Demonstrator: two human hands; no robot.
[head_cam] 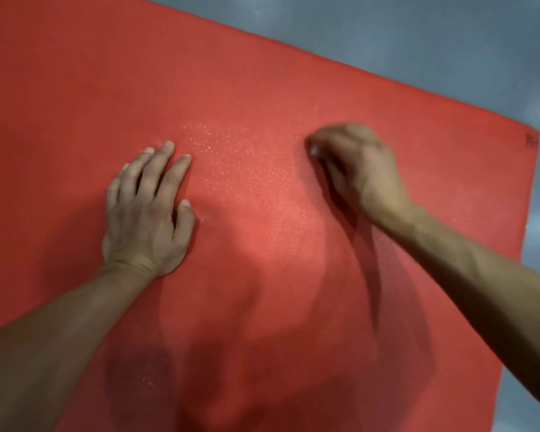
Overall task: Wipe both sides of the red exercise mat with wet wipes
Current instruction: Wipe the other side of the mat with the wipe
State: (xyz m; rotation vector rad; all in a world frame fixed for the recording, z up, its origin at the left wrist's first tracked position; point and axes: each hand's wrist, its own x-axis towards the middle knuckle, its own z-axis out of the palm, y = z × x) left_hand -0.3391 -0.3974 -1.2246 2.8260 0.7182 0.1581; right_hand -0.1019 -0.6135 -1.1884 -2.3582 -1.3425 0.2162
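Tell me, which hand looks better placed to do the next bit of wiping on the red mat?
The right hand, probably. Its fingers are curled round something small and whitish, likely the wipe, though it is blurred. The left hand lies flat on the red mat, holding nothing, apparently steadying it.

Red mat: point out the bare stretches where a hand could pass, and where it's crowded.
Free: the red mat beyond the left hand, and the patch between it and the right hand, which seems to grip a wipe. Free too: the strip toward the mat's right edge. Crowded: the near part, under both forearms.
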